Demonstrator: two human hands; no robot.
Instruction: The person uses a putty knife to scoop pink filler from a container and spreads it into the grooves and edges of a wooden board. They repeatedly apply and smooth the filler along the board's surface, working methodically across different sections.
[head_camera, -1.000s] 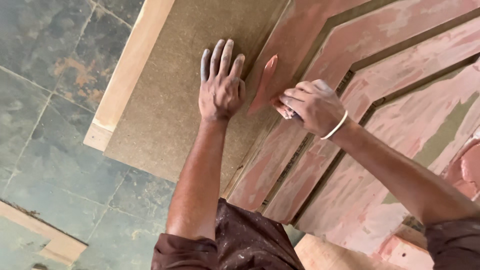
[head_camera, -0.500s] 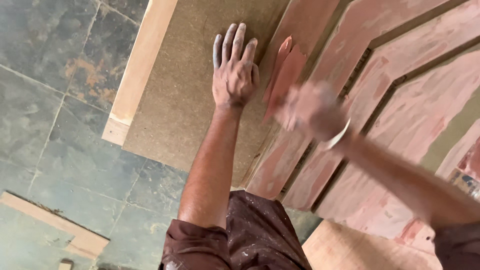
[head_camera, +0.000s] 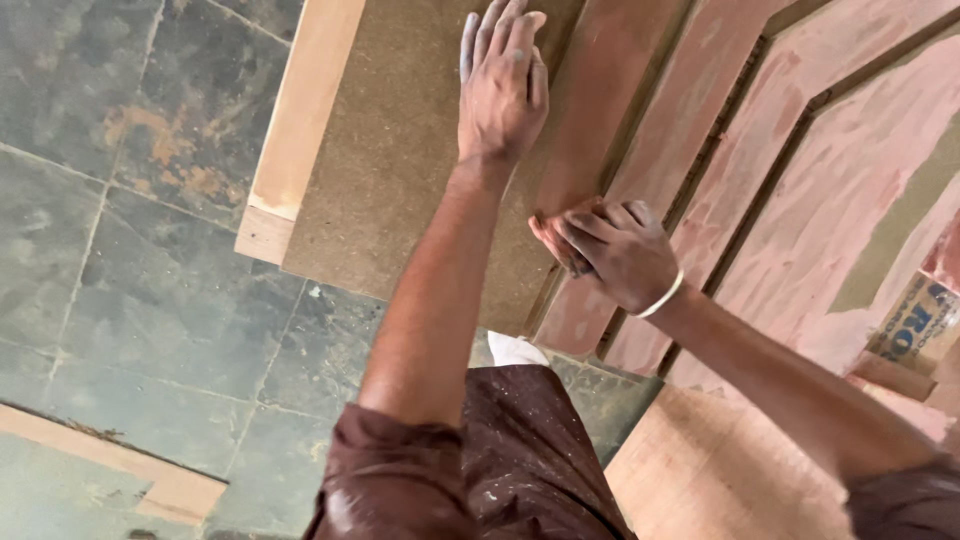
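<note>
My left hand (head_camera: 500, 85) lies flat, fingers together, on a brown fibreboard panel (head_camera: 400, 170) of a large door-like piece. Dust whitens its fingers. My right hand (head_camera: 612, 252) is curled around a small reddish pad (head_camera: 549, 232) and presses it onto a red-coated wooden strip (head_camera: 600, 90) beside the panel. A pale bangle sits on that wrist. More strips and angled panels smeared with pinkish-red filler (head_camera: 830, 190) spread out to the right. What kind of pad it is I cannot make out.
A light wooden edge strip (head_camera: 300, 130) borders the panel on the left. Below it is a grey stone tile floor (head_camera: 120, 250) with a wooden batten (head_camera: 120, 460) at lower left. A plywood sheet (head_camera: 720, 470) lies at lower right, a cardboard box (head_camera: 920, 320) at the right edge.
My right hand has slid down the red strip toward me with the pad. My left hand stays flat on the brown panel. The view has shifted slightly.
</note>
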